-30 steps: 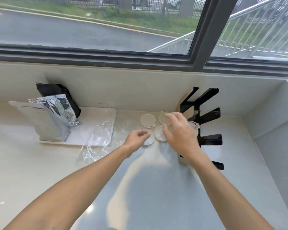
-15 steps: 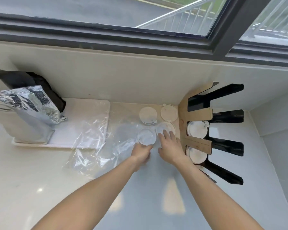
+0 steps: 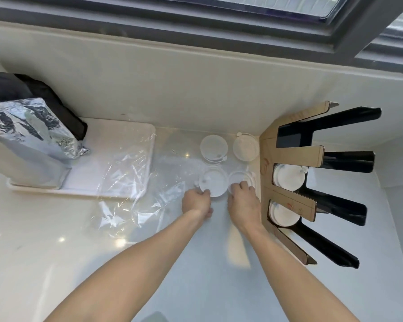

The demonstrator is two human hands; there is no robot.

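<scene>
Several small clear plastic lids lie on the pale counter beside a cardboard-and-black rack (image 3: 289, 145). My left hand (image 3: 197, 202) grips the near edge of the front-left lid (image 3: 213, 181) with curled fingers. My right hand (image 3: 243, 201) lies over the near edge of the front-right lid (image 3: 241, 178), with its fingers bent onto the rim. Two more lids, the back-left lid (image 3: 214, 147) and the back-right lid (image 3: 246, 147), sit behind them against the wall. The rack's slots hold a stack of white lids (image 3: 289, 177) and a second stack (image 3: 284, 213).
Crumpled clear plastic film (image 3: 135, 182) spreads left of the lids, partly over a white tray (image 3: 116, 140). A silver foil bag (image 3: 26, 135) and a black pouch (image 3: 44, 96) stand on that tray. The wall and window sill run along the back.
The view has tilted downward and closer to the counter. Both hands have come down from above the lids to the near edges of the two front lids.
</scene>
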